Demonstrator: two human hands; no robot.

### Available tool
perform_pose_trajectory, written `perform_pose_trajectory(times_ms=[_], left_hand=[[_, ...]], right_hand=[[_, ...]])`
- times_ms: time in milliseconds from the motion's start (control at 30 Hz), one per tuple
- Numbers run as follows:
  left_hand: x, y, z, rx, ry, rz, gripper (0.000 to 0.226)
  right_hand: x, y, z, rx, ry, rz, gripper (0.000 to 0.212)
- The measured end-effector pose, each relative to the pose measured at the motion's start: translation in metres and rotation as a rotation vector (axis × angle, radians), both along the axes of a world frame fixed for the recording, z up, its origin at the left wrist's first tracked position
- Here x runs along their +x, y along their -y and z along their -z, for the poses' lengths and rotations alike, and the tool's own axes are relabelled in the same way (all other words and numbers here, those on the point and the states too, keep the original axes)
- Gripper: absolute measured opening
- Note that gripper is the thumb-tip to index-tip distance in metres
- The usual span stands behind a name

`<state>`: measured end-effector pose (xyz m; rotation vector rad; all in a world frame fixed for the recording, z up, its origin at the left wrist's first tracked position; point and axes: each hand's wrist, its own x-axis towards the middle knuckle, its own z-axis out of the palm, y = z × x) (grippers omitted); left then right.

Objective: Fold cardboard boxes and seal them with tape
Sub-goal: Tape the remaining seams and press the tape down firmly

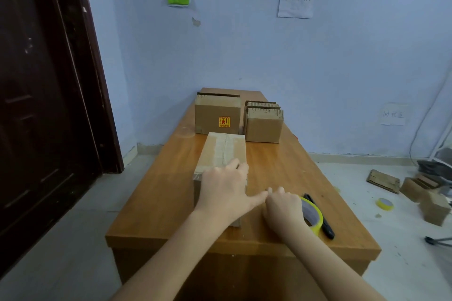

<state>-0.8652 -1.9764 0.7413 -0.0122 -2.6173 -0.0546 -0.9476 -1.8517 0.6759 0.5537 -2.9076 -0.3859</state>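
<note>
A long cardboard box [221, 151] lies on the wooden table [159, 193], with a strip of clear tape running along its top seam. My left hand [226, 187] rests flat on the near end of the box, fingers spread and thumb pointing right. My right hand [282, 208] sits just right of it, fingers curled round a yellow-rimmed tape roll [314, 217] standing on the table. The roll's left part is hidden behind that hand. A black pen-like tool [320, 216] lies just right of the roll.
Two more cardboard boxes [216, 115] [264, 122] stand at the table's far end. On the floor to the right lie flattened cardboard [382, 181], small boxes [433, 205] and another yellow tape roll [384, 203]. A dark door [44, 95] stands at left.
</note>
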Motion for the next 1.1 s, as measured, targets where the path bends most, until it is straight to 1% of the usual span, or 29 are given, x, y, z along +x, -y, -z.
perform_pose_trajectory(times_ms=[67,167,267,333,400,433,467,533,567,600,633,667,733,800,867,900,967,1033,1100], left_hand=[[0.0,-0.002,0.0,0.006,-0.027,-0.014,0.048],[0.001,-0.003,0.002,0.041,-0.08,-0.02,0.03],[0.0,0.001,0.004,0.107,-0.075,-0.005,0.024],[0.001,0.005,0.003,0.13,-0.035,0.018,0.026],[0.003,0.01,-0.002,0.161,0.049,0.07,0.035],[0.004,0.014,-0.005,0.203,0.114,0.104,0.042],[0.006,0.019,-0.009,0.291,0.177,0.148,0.047],[0.01,0.034,-0.018,0.589,0.254,0.252,0.046],[0.012,0.043,-0.022,0.723,0.246,0.299,0.042],[0.016,0.052,-0.026,0.813,0.212,0.338,0.038],[0.019,0.062,-0.029,0.867,0.166,0.37,0.037],[0.022,0.072,-0.031,0.882,0.127,0.387,0.038],[0.027,0.094,-0.031,0.775,0.12,0.37,0.05],[0.027,0.114,-0.025,0.654,0.229,0.346,0.066],[0.024,0.125,-0.015,0.563,0.33,0.361,0.073],[0.021,0.127,-0.009,0.512,0.353,0.377,0.072],[0.015,0.129,0.002,0.444,0.337,0.414,0.063],[0.01,0.129,0.007,0.432,0.286,0.431,0.055],[0.005,0.131,0.009,0.426,0.245,0.432,0.053]], right_hand=[[0.0,-0.001,-0.001,-0.012,0.036,0.022,0.042],[-0.002,-0.005,-0.001,0.023,0.103,0.084,0.068],[-0.002,-0.011,-0.006,0.037,0.1,0.103,0.08],[0.002,-0.013,-0.014,0.046,0.096,0.113,0.085],[0.008,-0.012,-0.026,0.018,0.051,0.104,0.084],[0.011,-0.012,-0.033,-0.03,0.014,0.086,0.081],[0.014,-0.011,-0.039,-0.101,-0.026,0.051,0.075],[0.018,-0.012,-0.053,-0.291,-0.089,-0.1,0.063],[0.02,-0.013,-0.058,-0.384,-0.094,-0.211,0.059],[0.021,-0.014,-0.063,-0.468,-0.071,-0.322,0.057],[0.021,-0.015,-0.066,-0.543,-0.031,-0.423,0.055],[0.021,-0.016,-0.068,-0.611,0.022,-0.506,0.054],[0.019,-0.014,-0.07,-0.734,0.14,-0.634,0.054],[0.015,-0.011,-0.067,-0.807,0.265,-0.73,0.054],[0.01,-0.009,-0.064,-0.802,0.35,-0.776,0.051],[0.008,-0.009,-0.062,-0.8,0.372,-0.783,0.048],[0.005,-0.009,-0.06,-0.824,0.394,-0.789,0.043],[0.001,-0.01,-0.059,-0.829,0.392,-0.794,0.041],[-0.004,-0.01,-0.058,-0.823,0.392,-0.8,0.04]])
